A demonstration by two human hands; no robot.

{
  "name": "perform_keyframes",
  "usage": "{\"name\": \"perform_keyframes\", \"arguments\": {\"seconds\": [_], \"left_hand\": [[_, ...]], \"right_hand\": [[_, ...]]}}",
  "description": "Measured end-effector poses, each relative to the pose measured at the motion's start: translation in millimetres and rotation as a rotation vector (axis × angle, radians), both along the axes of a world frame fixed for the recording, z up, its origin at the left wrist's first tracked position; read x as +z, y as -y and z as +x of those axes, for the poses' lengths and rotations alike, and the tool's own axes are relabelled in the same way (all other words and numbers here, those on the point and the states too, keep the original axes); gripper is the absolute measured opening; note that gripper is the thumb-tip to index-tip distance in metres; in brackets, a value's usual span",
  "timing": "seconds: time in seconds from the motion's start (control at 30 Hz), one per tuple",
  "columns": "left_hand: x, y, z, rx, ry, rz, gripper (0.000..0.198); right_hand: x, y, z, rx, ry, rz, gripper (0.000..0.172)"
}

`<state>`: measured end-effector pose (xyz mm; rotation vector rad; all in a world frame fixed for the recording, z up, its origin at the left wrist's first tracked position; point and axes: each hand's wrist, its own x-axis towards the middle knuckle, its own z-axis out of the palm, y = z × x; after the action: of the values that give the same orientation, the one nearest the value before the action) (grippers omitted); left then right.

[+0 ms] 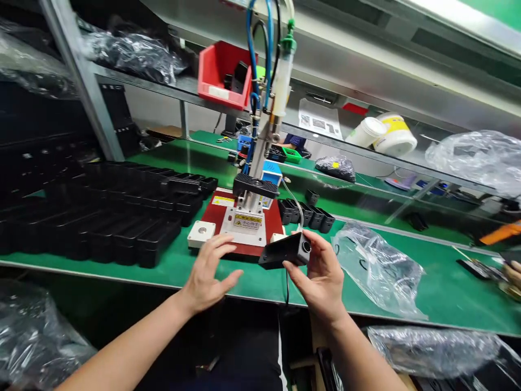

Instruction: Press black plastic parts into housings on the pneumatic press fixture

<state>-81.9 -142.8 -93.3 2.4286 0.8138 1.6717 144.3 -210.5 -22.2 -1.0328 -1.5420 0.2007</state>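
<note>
My right hand grips a black box-shaped housing by its right end, thumb below and fingers behind. A round hole shows in the end face near my fingers. My left hand has its fingers spread, apart from the housing, close to a white button box at the left of the machine base. Just beyond both hands stands a bench machine on a dark red base, with a black clamp piece on its column and a syringe with a green top above.
Rows of black housings fill the bench's left side. Several smaller black boxes stand right of the machine, beside a clear plastic bag. A red bin and white tubs sit on the shelf. Another person's hand is at far right.
</note>
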Motion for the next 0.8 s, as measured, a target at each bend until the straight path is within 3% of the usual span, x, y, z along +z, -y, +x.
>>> {"name": "perform_keyframes", "arguments": {"seconds": [0.1,0.23,0.37,0.47,0.53,0.67,0.8], "left_hand": [[19.7,8.1,14.9,-0.206,0.076,-0.257,0.052],[37.4,11.9,18.8,-0.315,0.149,-0.452,0.05],[46.3,12.1,16.3,-0.443,0.228,-0.745,0.04],[50.0,9.0,16.8,-0.586,0.299,-1.03,0.049],[52.0,6.9,17.4,-0.649,0.318,-1.151,0.053],[54.8,4.5,16.2,-0.607,0.395,-1.094,0.052],[57.7,3.0,15.1,-0.588,0.37,-0.939,0.048]], "right_hand": [[6.5,-7.3,-20.5,0.151,-0.164,-0.095,0.05],[7.2,-17.3,-27.5,0.223,-0.247,-0.143,0.046],[10.1,-23.6,-19.1,0.187,-0.059,-0.124,0.032],[15.8,-24.3,-16.6,0.15,0.14,-0.105,0.017],[18.8,-25.3,-17.9,0.11,0.165,-0.132,0.018],[19.1,-34.7,-20.2,0.015,0.039,-0.249,0.028],[15.0,-48.6,-17.2,0.086,-0.22,-0.418,0.035]]}}
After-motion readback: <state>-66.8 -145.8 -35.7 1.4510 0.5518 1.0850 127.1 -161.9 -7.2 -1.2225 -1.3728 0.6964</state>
